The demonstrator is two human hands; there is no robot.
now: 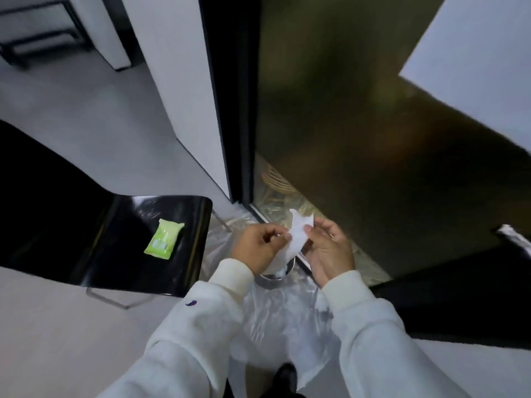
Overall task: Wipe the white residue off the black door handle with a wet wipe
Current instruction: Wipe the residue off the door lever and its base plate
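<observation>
A white wet wipe [296, 239] hangs between my two hands in the middle of the view. My left hand [255, 248] pinches its left edge with thumb and fingertips. My right hand [330, 251] pinches its right edge near the top. At the far right edge, a black door handle [514, 237] with white residue on it juts into view, well to the right of both hands. A green wet wipe pack [163, 239] lies on the black chair seat [94, 231] to the left.
A dark glass door [373, 124] stands ahead, with a black frame [235, 110] and a white wall [178, 81] to its left. Clear plastic sheeting [275, 317] covers the floor below my hands, with a small metal bowl [273, 274] on it. A black shoe [284, 377] shows at the bottom.
</observation>
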